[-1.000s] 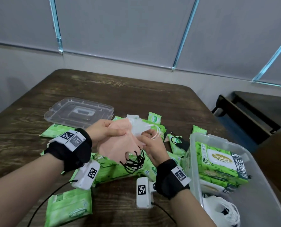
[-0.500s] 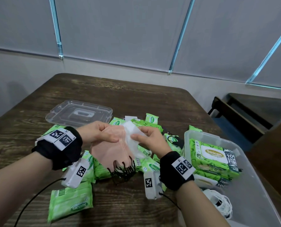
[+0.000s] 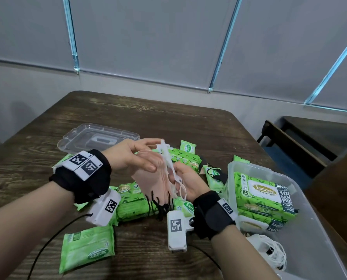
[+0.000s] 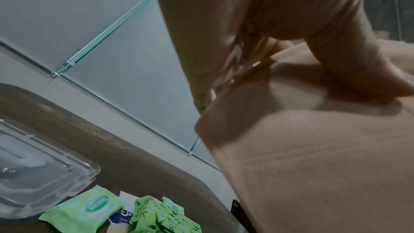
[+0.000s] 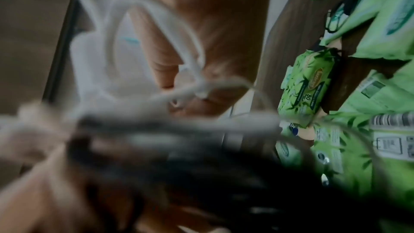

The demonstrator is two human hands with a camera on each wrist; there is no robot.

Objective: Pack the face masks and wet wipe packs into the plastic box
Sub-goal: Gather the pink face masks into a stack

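free: bare dark wooden table (image 3: 148, 118) upper centre; near half of clear plastic box (image 3: 320, 235) lower right | blocked: green wet wipe packs (image 3: 134, 201) mid-frame; clear flat lid (image 3: 77, 136) centre left

From the left wrist camera I see my left hand (image 4: 280, 15) up close, its thumb pressed onto the peach face masks (image 4: 325, 157) that fill the right side of the frame. Below, on the dark wooden bench (image 4: 139, 171), the clear plastic lid (image 4: 44, 174) lies at the left edge, with green wet wipe packs (image 4: 89, 208) lying just beside it toward me.
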